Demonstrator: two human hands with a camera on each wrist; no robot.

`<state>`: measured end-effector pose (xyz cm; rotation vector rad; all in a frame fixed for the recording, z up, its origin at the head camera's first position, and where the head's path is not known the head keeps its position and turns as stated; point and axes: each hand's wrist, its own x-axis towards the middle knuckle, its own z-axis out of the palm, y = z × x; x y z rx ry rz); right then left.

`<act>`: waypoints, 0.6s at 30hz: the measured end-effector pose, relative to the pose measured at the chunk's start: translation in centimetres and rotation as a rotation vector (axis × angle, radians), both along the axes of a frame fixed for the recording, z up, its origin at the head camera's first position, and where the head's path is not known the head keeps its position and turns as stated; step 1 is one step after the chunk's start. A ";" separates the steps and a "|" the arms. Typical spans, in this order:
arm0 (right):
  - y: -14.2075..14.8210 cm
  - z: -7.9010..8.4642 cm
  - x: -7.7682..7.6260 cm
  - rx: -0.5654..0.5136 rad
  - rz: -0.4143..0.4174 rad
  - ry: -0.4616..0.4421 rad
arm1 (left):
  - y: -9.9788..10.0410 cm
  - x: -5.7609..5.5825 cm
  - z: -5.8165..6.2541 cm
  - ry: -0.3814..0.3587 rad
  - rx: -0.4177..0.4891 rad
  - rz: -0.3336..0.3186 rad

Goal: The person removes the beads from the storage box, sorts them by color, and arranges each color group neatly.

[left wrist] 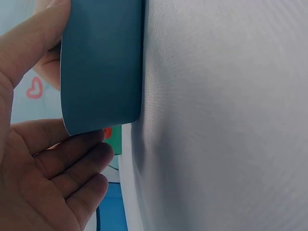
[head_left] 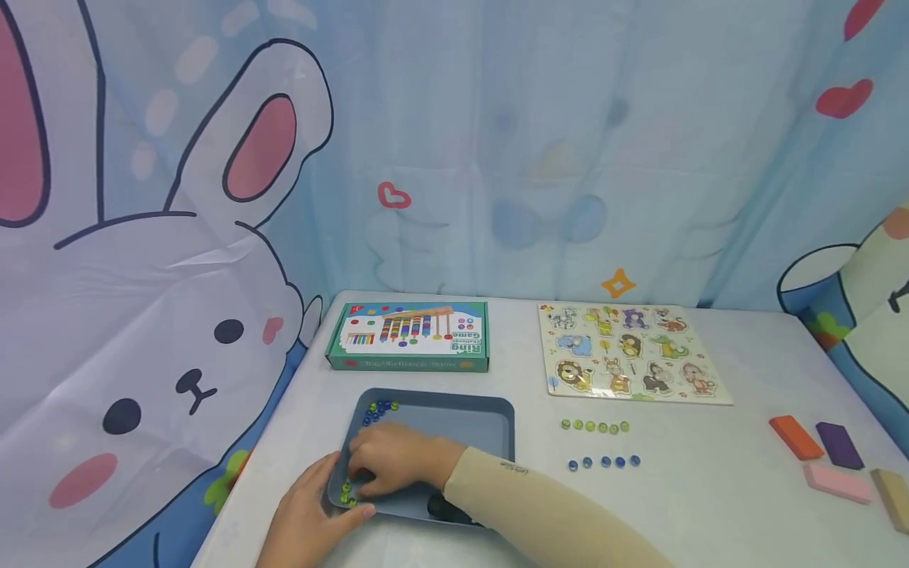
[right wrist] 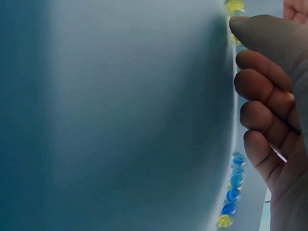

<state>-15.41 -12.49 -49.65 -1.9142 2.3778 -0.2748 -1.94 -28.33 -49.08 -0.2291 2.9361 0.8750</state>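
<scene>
A shallow grey-blue tray holds glass marbles. Blue marbles mixed with a few yellow-green ones lie in its back left corner, and yellow-green marbles in its front left corner. My left hand grips that front left corner from outside, thumb along the front wall and fingers at the left side. My right hand reaches into the tray with loosely bent fingers. In the right wrist view its thumb tip is right by the yellow-green marbles, apart from the index fingertip.
Right of the tray, a row of yellow-green marbles lies behind a row of blue marbles. A ring game box and an animal puzzle board lie at the back. Coloured blocks lie far right. A dark object is beneath the right forearm.
</scene>
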 end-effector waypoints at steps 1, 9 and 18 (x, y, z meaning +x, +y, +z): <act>-0.1 0.0 0.0 0.002 0.004 0.000 | 0.0 0.0 0.0 0.000 0.002 0.001; -0.5 -0.4 0.0 -0.003 0.006 0.006 | 0.0 0.1 -0.1 -0.004 0.008 0.014; -1.3 -1.1 -0.2 -0.014 0.010 0.001 | 0.0 0.0 -0.2 0.002 0.017 0.011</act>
